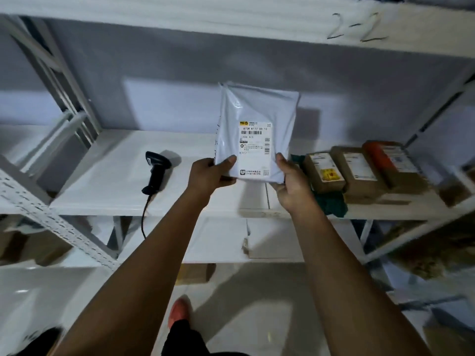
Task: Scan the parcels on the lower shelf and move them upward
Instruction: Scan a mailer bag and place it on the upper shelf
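Both hands grip the white parcel (pixel 257 119) by its lower corners, the left hand (pixel 212 176) and right hand (pixel 291 185) each with a thumb over the front, so it stands upright with the label facing out, likely for scanning. It is held just right of the scanner (pixel 155 173), which lies unheld on the shelf (pixel 102 186); brown boxes (pixel 359 173) stand farther right.

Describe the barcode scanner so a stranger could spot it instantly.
Find the white shelf board below the upper board marked 2-2. On its left half, far from the brown cardboard boxes on the right, lies the black handheld barcode scanner. It's the only black, pistol-shaped item there, its cord trailing over the front edge.
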`<action>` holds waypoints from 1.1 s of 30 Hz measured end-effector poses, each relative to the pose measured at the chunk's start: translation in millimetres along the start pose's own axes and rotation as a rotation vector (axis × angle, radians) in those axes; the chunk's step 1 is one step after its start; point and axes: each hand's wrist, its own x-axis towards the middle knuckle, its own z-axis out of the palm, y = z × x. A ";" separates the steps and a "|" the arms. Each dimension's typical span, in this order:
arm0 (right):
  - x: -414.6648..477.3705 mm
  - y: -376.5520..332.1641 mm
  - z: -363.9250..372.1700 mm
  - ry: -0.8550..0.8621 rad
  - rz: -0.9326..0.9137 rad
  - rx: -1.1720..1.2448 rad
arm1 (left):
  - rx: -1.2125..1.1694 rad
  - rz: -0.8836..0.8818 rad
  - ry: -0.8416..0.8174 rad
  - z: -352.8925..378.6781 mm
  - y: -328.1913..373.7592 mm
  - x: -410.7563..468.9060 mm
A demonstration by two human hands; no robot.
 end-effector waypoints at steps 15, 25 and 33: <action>-155.2 -135.4 -141.3 -0.126 -0.135 -0.023 | -0.007 0.222 0.032 169.0 -4.7 -172.7; -191.3 -187.6 -144.8 -0.180 -0.240 -0.039 | 0.009 0.349 0.010 198.4 33.2 -208.4; -203.0 -233.2 -121.2 -0.204 -0.326 -0.015 | 0.000 0.446 -0.009 208.4 82.1 -220.8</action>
